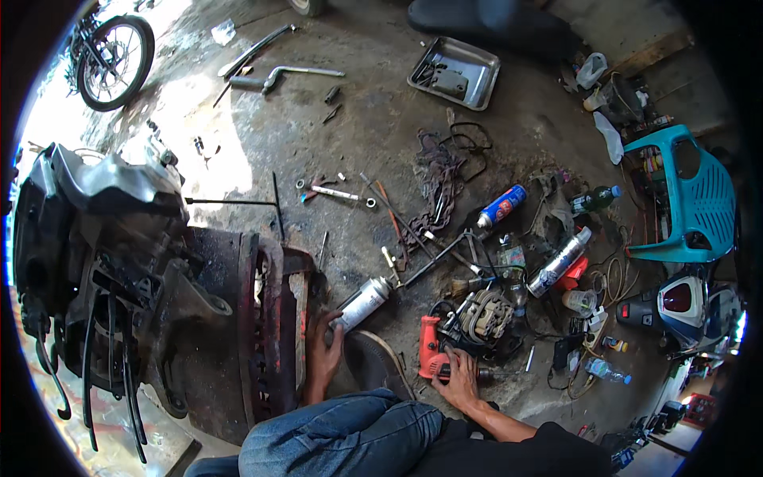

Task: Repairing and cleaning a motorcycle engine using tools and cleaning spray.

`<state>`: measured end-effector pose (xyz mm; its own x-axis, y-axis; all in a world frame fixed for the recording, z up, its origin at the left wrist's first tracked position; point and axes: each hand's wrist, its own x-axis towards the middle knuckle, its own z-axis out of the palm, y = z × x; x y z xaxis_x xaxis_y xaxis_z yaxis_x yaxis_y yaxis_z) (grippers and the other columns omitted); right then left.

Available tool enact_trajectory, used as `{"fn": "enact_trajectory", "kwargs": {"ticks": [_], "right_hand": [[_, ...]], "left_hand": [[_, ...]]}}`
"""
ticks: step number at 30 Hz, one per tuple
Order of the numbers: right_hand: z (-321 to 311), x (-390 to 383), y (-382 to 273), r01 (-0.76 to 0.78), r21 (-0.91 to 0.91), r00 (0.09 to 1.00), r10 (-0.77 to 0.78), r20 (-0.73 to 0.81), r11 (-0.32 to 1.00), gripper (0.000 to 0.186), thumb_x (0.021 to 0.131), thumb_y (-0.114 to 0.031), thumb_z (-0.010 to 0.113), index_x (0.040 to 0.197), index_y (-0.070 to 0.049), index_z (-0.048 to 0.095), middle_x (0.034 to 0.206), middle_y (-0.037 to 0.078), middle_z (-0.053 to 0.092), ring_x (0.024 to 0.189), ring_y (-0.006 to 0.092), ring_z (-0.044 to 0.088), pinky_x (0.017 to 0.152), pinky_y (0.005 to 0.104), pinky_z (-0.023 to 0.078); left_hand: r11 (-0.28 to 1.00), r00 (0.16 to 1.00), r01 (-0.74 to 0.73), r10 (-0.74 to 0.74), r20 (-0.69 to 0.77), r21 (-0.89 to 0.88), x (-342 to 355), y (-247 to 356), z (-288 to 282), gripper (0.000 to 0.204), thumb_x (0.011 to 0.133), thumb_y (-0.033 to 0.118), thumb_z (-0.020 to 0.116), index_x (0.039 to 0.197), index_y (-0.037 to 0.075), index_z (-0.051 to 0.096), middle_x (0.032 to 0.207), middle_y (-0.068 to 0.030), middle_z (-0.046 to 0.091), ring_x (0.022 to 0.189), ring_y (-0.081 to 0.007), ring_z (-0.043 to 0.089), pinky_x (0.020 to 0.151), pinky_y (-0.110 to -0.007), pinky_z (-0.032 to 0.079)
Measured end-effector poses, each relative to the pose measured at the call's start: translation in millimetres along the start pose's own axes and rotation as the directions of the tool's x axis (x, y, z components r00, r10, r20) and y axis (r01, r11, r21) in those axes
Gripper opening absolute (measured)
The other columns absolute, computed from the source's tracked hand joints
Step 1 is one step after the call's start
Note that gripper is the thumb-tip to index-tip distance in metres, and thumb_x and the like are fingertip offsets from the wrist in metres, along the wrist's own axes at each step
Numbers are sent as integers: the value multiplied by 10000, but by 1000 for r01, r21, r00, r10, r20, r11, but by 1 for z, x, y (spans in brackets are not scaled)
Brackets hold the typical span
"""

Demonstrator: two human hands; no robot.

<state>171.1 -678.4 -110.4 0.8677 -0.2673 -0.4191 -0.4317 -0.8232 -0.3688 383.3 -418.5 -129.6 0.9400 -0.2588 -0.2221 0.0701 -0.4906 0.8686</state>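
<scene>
My left hand [321, 350] is closed around the lower end of a silver gas torch canister [367, 300], which lies tilted with its nozzle pointing away from me. My right hand [461, 383] grips an orange-red electric drill [430, 347] low over the floor; its chuck and bit point to the right, partly behind my fingers. Just beyond the drill sits a greasy finned engine part [485, 316]. A dark shoe [372, 362] shows between my hands, beside my jeans-covered knee.
A motorcycle frame [119, 278] fills the left side. Spray cans [502, 207], a dark chain [437, 179], bottles [608, 370] and cables litter the floor ahead and right. Farther off are a metal tray [481, 75] of parts, wrenches [306, 71] and a teal plastic panel [707, 199].
</scene>
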Motion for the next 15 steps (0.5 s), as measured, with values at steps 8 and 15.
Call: {"fn": "enact_trajectory", "kwargs": {"ticks": [8,15], "right_hand": [[-32,62,-64,107,129,966,-72,-248,986,697,782,-126,704,1412,-45,418,1271,238,443,1187,412,458,1021,492,380],[-99,382,-92,374,-47,664,-302,-684,926,663,868,-153,605,1474,-13,375,1485,304,339,1388,462,328,1152,499,295]], "left_hand": [[989,991,80,-92,-93,-123,-48,-1,-9,226,950,88,597,1166,28,626,1111,-138,622,1079,-274,594,947,-358,446],[802,826,563,-542,154,-199,-108,32,-52,402,942,215,613,1299,34,577,1212,-193,631,1106,-304,617,979,-352,456]]}}
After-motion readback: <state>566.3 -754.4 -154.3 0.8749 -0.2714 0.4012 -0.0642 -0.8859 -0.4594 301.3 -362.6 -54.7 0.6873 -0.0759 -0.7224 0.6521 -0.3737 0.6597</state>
